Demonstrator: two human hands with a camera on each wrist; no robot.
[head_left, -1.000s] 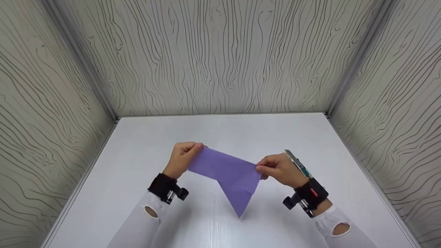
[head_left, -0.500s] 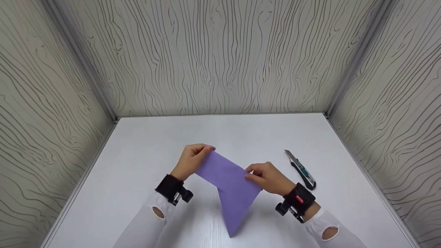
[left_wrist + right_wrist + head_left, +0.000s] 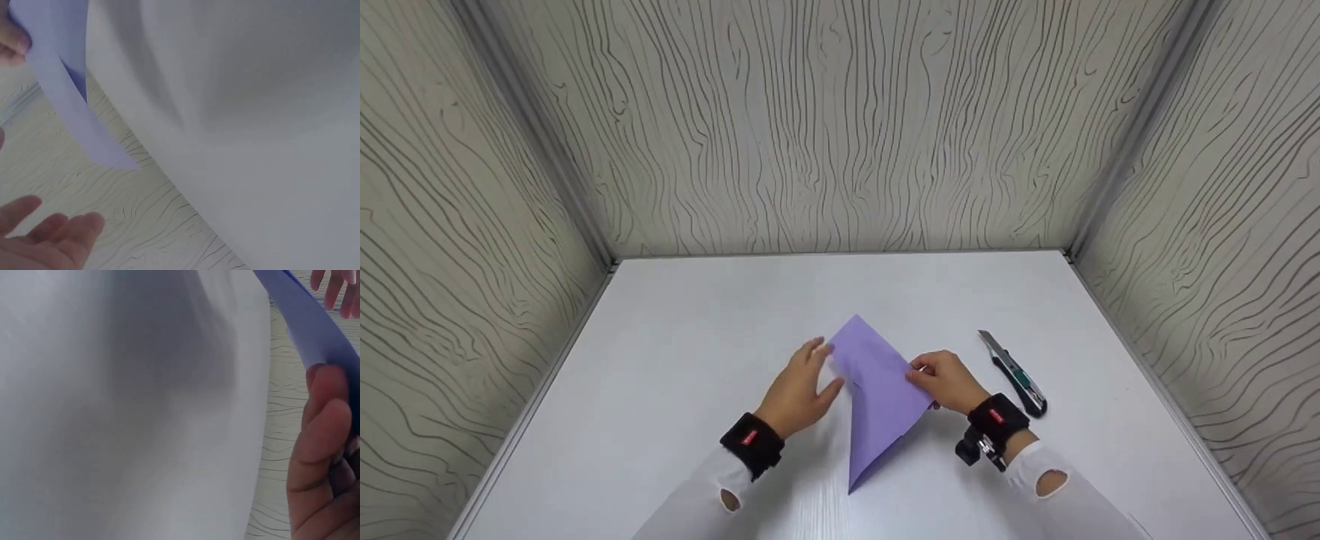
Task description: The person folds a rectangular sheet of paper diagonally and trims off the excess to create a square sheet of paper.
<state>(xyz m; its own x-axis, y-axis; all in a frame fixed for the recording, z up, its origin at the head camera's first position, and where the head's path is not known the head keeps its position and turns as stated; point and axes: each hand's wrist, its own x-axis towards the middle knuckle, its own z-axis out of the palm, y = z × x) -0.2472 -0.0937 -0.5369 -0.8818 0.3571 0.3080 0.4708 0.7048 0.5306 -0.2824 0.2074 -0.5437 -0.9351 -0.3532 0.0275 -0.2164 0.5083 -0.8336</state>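
A folded sheet of purple paper (image 3: pixel 877 382) is held above the white table, one pointed end hanging toward the person and one corner pointing away. My right hand (image 3: pixel 952 381) pinches its right edge between thumb and fingers; the right wrist view shows the thumb and fingertips pressed on the purple paper (image 3: pixel 315 326). To the left of the sheet, my left hand (image 3: pixel 802 390) has its fingers spread and holds nothing, fingertips close by the paper's left edge. In the left wrist view the left hand (image 3: pixel 50 242) stands apart from the hanging purple strip.
A utility knife (image 3: pixel 1014 373) with a dark green and black handle lies on the table (image 3: pixel 697 315), right of my right hand. Panels with a wood-grain pattern (image 3: pixel 840 127) wall in the back and both sides.
My left hand has let go of the paper's upper left corner and opened. The right hand has shifted left and down with the sheet, uncovering the utility knife. The paper has turned more upright.
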